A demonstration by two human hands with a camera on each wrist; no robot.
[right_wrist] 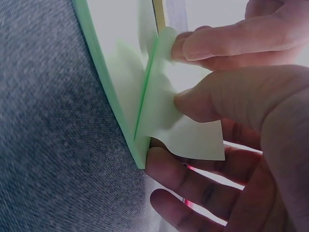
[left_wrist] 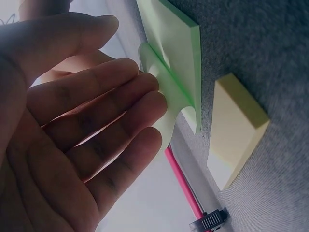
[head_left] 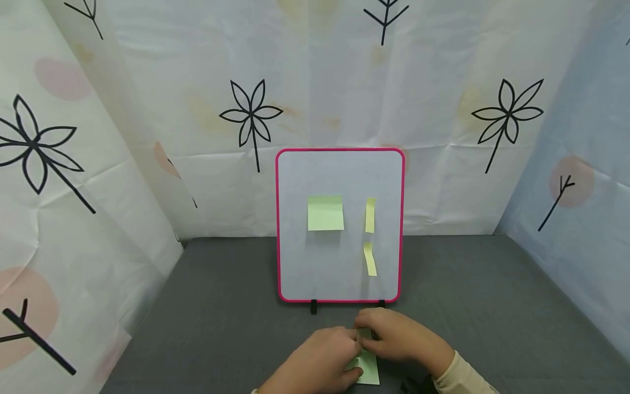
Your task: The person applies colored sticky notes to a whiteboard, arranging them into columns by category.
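Note:
A pad of pale green sticky notes [head_left: 369, 374] lies under both hands in the head view, partly hidden. Its top sheet [right_wrist: 193, 137] curls up from the pad in the right wrist view. My right hand [head_left: 406, 336] pinches this sheet, thumb on its face and fingers behind. From the other side my left hand [head_left: 320, 358] reaches in, fingertips at the curled sheet. The left wrist view shows those fingers nearly straight, with the thumb apart. Beside the green pad stands a yellow sticky-note pad [left_wrist: 234, 128].
Behind the hands a pink-framed whiteboard [head_left: 339, 172] stands on black feet [head_left: 313, 307]. It bears a green note [head_left: 325, 213] and two yellow strips, an upper strip [head_left: 370, 216] and a bent lower strip [head_left: 370, 260]. Something black [head_left: 418, 386] lies beside the right sleeve. Printed cloth [head_left: 339, 71] encloses the grey table.

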